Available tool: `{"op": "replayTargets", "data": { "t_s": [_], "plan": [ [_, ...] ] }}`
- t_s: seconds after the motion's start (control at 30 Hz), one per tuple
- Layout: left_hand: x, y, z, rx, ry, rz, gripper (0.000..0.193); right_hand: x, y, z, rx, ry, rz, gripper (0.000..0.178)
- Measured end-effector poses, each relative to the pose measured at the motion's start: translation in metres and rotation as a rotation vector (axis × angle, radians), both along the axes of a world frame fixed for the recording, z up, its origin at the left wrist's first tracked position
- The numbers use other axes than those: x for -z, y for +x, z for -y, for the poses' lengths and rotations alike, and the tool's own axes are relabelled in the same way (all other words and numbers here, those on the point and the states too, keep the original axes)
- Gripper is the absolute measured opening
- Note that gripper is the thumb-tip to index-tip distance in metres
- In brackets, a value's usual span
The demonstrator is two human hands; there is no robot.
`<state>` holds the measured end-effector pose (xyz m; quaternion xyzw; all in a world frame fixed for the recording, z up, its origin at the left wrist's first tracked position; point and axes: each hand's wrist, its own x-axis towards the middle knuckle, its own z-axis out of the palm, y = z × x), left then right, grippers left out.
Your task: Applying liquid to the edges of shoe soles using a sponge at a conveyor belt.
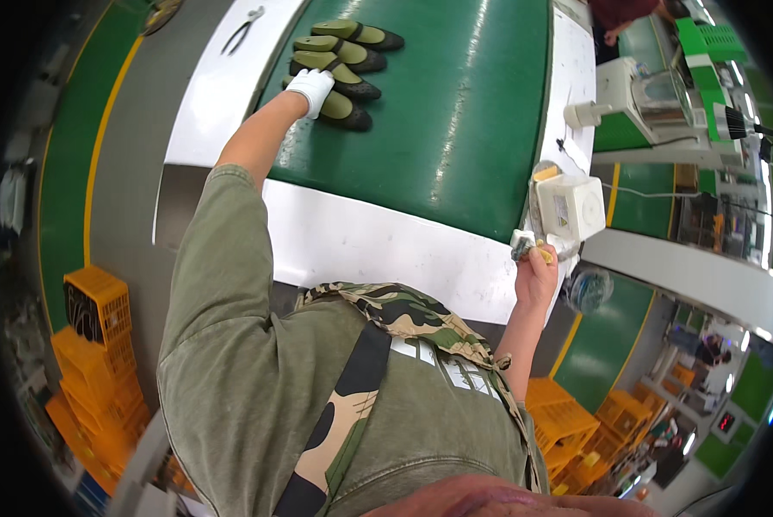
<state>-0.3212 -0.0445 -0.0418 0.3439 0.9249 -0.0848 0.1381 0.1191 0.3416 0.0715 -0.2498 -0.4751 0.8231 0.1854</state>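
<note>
Several black shoes [348,84] with olive-green lasts in them lie in a row on the green conveyor belt [455,103], toes pointing right. My left hand [311,91], in a white glove, reaches to the heel end of the nearest shoe [343,112] and closes on it; its fingertips are partly hidden. Off to the right, my right hand [537,265] is raised beside the belt's corner. Its fingers pinch a small white and dark thing [521,245] with a yellow part, whose kind I cannot make out.
Pliers [243,31] lie on the white left ledge. A white box-shaped container [571,207] stands by my right hand, with a clear round vessel [588,289] below. Orange crates [98,362] are stacked at the left, more [558,422] at the right. Another person [614,17] stands at the far right.
</note>
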Motion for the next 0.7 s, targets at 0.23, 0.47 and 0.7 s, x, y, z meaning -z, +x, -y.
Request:
{"op": "replayTargets", "data": {
  "t_s": [0.23, 0.47, 0.7],
  "plan": [
    [0.016, -0.004, -0.023, 0.259, -0.440, 0.232, 0.040, -0.007, 0.011, 0.027, 0.109, 0.017, 0.127, 0.012],
    [0.004, 0.035, 0.027, -0.024, -0.260, 0.362, 0.057, 0.007, -0.060, 0.057, 0.006, 0.013, 0.299, 0.011],
    [-0.012, 0.085, 0.074, -0.788, 0.922, 1.094, 0.052, 0.000, -0.132, 0.089, -0.224, 0.199, 0.261, 0.012]
  ]
}}
